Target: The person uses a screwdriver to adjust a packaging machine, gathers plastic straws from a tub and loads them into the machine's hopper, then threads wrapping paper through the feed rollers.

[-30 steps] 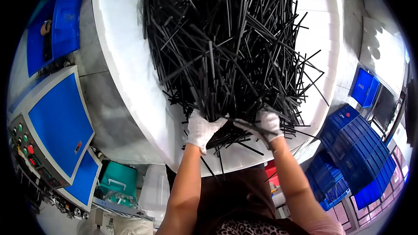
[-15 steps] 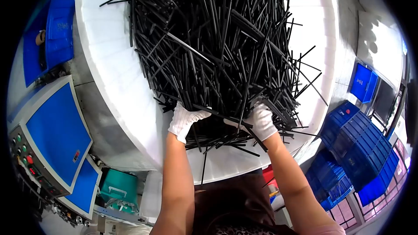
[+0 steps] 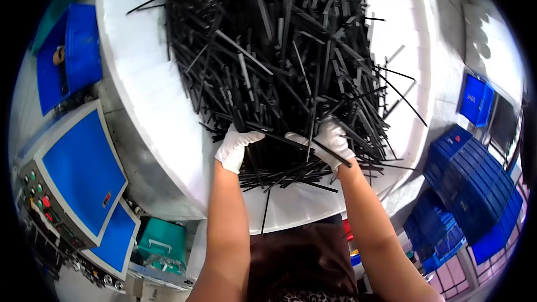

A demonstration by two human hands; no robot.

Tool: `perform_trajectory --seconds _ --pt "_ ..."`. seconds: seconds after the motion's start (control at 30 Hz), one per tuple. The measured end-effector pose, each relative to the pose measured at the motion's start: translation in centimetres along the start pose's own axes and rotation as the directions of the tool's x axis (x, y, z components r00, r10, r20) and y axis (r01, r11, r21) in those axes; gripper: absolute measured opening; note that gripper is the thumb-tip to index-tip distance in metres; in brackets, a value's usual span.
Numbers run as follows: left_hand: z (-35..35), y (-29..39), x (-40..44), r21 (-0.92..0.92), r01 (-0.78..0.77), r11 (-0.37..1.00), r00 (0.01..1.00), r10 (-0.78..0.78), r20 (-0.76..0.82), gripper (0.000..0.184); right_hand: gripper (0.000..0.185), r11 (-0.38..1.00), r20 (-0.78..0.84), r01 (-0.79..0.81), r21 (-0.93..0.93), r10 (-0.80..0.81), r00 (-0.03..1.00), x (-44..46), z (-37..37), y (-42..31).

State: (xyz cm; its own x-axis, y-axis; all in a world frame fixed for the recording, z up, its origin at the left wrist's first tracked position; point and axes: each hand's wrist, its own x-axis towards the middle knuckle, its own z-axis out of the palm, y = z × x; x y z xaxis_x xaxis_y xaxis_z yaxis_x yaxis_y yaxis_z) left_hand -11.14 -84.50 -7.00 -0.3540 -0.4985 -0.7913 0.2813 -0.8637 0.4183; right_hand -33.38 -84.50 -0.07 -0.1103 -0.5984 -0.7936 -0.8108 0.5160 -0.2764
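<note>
A big heap of thin black tubes (image 3: 268, 67) lies tangled in a large white round tub. My left hand (image 3: 235, 142), in a white glove, is at the near left side of the heap, closed around some tubes; its thumb points right and its fingers are mostly hidden under them. My right hand (image 3: 331, 140), also gloved in white, grips tubes at the near right. Its thumb reaches left, and a black tube slants across it toward the wrist. Between the hands is a dark hollow in the heap, with loose tubes lying crosswise below it.
The white tub's rim (image 3: 145, 151) curves around the heap, with stray tubes jutting over its right side. A machine with a blue panel (image 3: 84, 170) and a teal box (image 3: 162, 243) stand left. Blue crates (image 3: 470, 179) are stacked right; a blue bin (image 3: 84, 50) sits upper left.
The view has shifted slightly, and the tubes are blurred by motion. My right thumb shows more clearly, and the slanting tube beside it lies at a flatter angle. Both hands stay in the heap.
</note>
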Motion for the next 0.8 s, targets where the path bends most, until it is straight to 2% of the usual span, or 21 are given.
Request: perform_trajectory --seconds 0.03,0.07,0.13,0.17,0.2,0.23,0.27,0.3,0.33,0.37,0.4,0.43,0.47,0.5,0.53,0.57,0.6,0.63,0.7,0.77,0.8 --pt "-1.1 0.0 0.6 0.046 0.093 0.995 0.991 -0.097 0.091 0.039 0.112 0.999 0.062 0.015 0.032 -0.016 0.998 0.0 0.3 0.8" --pt "-1.0 -1.1 1.1 -0.069 0.056 0.996 0.995 -0.05 0.087 0.032 0.112 0.998 0.123 0.025 0.065 -0.033 0.992 0.0 0.6 1.7" --pt "0.4 0.1 0.2 0.098 -0.069 0.993 0.994 0.061 0.086 0.031 0.111 0.976 0.143 0.154 0.152 -0.176 0.974 -0.1 0.3 2.1" --pt "0.6 0.7 -0.9 0.364 -0.146 0.92 0.987 0.112 0.111 0.037 0.111 0.975 0.134 0.145 0.167 -0.168 0.977 -0.8 0.3 1.7" --pt "1.2 0.5 -1.7 0.286 -0.068 0.956 0.996 0.05 0.069 0.053 0.108 0.998 0.19 0.043 0.041 -0.05 0.98 -1.8 0.0 0.8" --pt "1.4 0.6 -2.5 0.284 -0.046 0.958 0.997 0.028 0.065 0.053 0.106 0.994 0.246 -0.055 -0.098 0.078 0.966 -2.7 -0.1 0.0" --pt "1.7 0.4 -3.5 0.335 -0.162 0.928 0.986 0.138 0.093 0.053 0.098 0.993 0.306 0.118 0.022 -0.119 0.945 -2.8 -0.3 -0.3" --pt "1.9 0.0 -3.9 0.378 -0.283 0.882 0.959 0.254 0.126 0.053 0.091 0.974 0.192 0.182 0.137 -0.207 0.959 -3.0 0.0 -0.6" --pt "1.5 -0.3 -3.5 0.395 -0.293 0.871 0.956 0.254 0.15 0.048 0.083 0.935 0.074 0.266 0.234 -0.29 0.954 -3.3 0.2 -0.9" --pt "1.2 -0.5 -3.1 0.411 -0.304 0.859 0.952 0.253 0.174 0.044 0.078 0.861 -0.198 0.426 0.279 -0.382 0.903 -2.8 3.2 0.3" --pt "0.9 -0.7 -2.6 0.427 -0.315 0.847 0.947 0.253 0.197 0.039 0.072 0.643 -0.064 0.282 0.712 -0.34 0.938 -2.4 2.4 -1.5" --pt "0.3 -1.2 -2.0 0.477 -0.256 0.841 0.964 0.186 0.189 0.037 0.07 0.97 0.055 0.085 0.226 -0.1 0.993 -2.0 1.8 -1.3" --pt "-0.1 -1.6 -1.4 0.527 -0.197 0.827 0.977 0.118 0.18 0.036 0.07 0.96 -0.212 0.251 0.128 -0.22 0.952 -2.2 3.8 0.3" --pt "-0.7 -2.8 -0.9 0.53 -0.192 0.826 0.977 0.11 0.183 0.036 0.071 0.921 -0.333 0.328 0.21 -0.248 0.91 -2.1 3.8 1.1" --pt "-1.1 -4.0 -0.5 0.15 -0.042 0.988 0.999 0.04 0.013 0.044 0.072 0.868 -0.448 0.419 0.269 -0.272 0.852 -2.0 3.4 1.4" --pt "-1.9 -4.9 -0.6 -0.056 0.038 0.998 0.998 -0.041 -0.051 0.048 0.074 0.839 -0.66 0.51 0.189 -0.276 0.698 -3.1 3.1 1.3" --pt "-2.7 -5.8 -0.7 -0.269 0.087 0.959 0.986 -0.121 -0.114 0.053 0.073 0.851 -0.67 0.479 0.215 -0.229 0.707 -4.5 3.3 1.7" --pt "-3.7 -6.3 -0.7 -0.496 0.206 0.843 0.961 -0.27 -0.06 0.061 0.072 0.863 -0.68 0.449 0.231 -0.187 0.709 -5.8 3.4 2.6" --pt "-5.3 -7.1 -0.4 -0.824 0.384 0.417 0.857 -0.493 0.15 0.077 0.061 0.922 -0.547 0.269 0.279 -0.078 0.833 -8.4 2.0 3.7" --pt "-4.1 -7.0 -0.4 -0.811 0.36 0.462 0.861 -0.5 0.097 0.071 0.047 0.772 -0.199 0.089 0.629 0.049 0.979 -11.5 0.5 6.1" --pt "-3.5 -7.0 -0.4 -0.803 0.349 0.484 0.861 -0.503 0.071 0.069 0.042 0.825 -0.035 -0.048 0.563 0.082 0.996 -12.5 -2.5 6.0"
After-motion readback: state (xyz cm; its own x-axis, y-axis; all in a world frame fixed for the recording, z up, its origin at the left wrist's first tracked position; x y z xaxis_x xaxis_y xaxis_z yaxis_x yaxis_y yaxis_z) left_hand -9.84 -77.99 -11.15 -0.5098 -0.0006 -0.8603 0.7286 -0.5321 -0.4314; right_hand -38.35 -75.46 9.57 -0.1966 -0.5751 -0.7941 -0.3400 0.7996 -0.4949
